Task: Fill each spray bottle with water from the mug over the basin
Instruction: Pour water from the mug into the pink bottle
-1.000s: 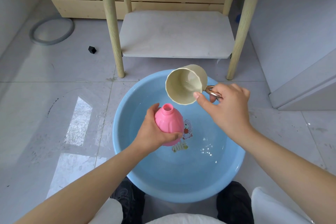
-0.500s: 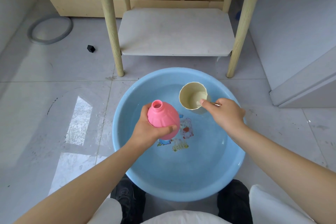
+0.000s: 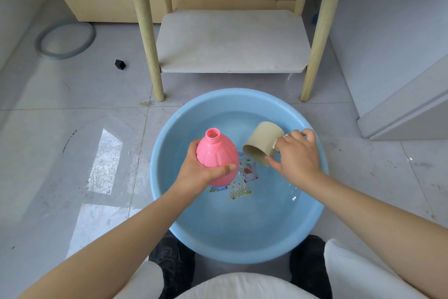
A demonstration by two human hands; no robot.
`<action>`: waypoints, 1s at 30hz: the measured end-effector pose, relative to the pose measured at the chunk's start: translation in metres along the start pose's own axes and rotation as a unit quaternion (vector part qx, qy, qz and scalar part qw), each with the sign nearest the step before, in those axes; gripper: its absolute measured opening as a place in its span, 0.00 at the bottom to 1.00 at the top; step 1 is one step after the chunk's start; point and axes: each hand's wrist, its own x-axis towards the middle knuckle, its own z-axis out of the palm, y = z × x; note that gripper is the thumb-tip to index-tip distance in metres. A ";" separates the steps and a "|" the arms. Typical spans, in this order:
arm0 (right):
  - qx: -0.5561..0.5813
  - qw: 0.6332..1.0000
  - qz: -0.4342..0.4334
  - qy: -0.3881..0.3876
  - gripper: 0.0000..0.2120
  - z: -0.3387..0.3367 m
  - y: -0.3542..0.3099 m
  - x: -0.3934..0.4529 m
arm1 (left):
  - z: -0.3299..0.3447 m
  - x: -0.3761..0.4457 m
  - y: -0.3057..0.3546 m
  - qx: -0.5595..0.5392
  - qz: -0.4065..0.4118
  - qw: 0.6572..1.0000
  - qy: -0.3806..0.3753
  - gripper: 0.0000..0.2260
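A round blue basin (image 3: 312, 211) with water and a cartoon print on its bottom sits on the floor in front of me. My left hand (image 3: 197, 173) grips a pink egg-shaped spray bottle (image 3: 215, 153) with no cap, held above the basin's left half with its open neck pointing up and slightly away. My right hand (image 3: 297, 155) holds a beige mug (image 3: 263, 143) by its handle, tipped on its side with the mouth facing down and left, low at the water. The mug's rim is close to the bottle's right side, not touching it.
A wooden-legged table (image 3: 145, 32) with a low grey shelf (image 3: 232, 41) stands just beyond the basin. A grey ring (image 3: 65, 40) and a small black object (image 3: 120, 64) lie on the tiled floor at left. A white cabinet (image 3: 400, 95) is at right. My knees and black shoes flank the basin's near edge.
My right hand lowered the mug from above the bottle down into the basin and tipped it onto its side at the water. The bottle dropped slightly and tilted in my left hand.
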 end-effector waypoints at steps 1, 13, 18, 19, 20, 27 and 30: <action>-0.005 1.000 -0.013 -0.004 0.19 0.003 0.000 -0.002 | 0.000 0.001 -0.001 -0.008 -0.005 1.000 0.005 0.41; 0.208 0.960 0.169 -0.075 0.22 -0.007 -0.007 -0.003 | -0.007 0.002 -0.003 0.003 -0.004 1.000 0.015 0.44; 0.371 0.873 0.289 -0.129 0.25 -0.025 -0.001 0.008 | -0.004 -0.003 0.002 0.025 0.017 1.000 0.001 0.39; 0.412 0.850 0.304 -0.122 0.26 -0.028 0.000 0.008 | -0.003 -0.004 0.002 0.030 0.021 0.999 -0.002 0.38; 0.445 0.832 0.313 -0.109 0.26 -0.031 0.001 0.009 | -0.001 -0.005 0.003 0.033 0.025 0.999 -0.005 0.37; 0.499 0.824 0.268 -0.015 0.25 -0.069 -0.004 0.009 | 0.005 -0.004 0.007 0.060 0.038 0.997 -0.010 0.33; 0.489 0.840 0.234 0.034 0.25 -0.081 -0.010 0.009 | 0.006 -0.004 0.010 0.058 0.043 0.997 -0.009 0.34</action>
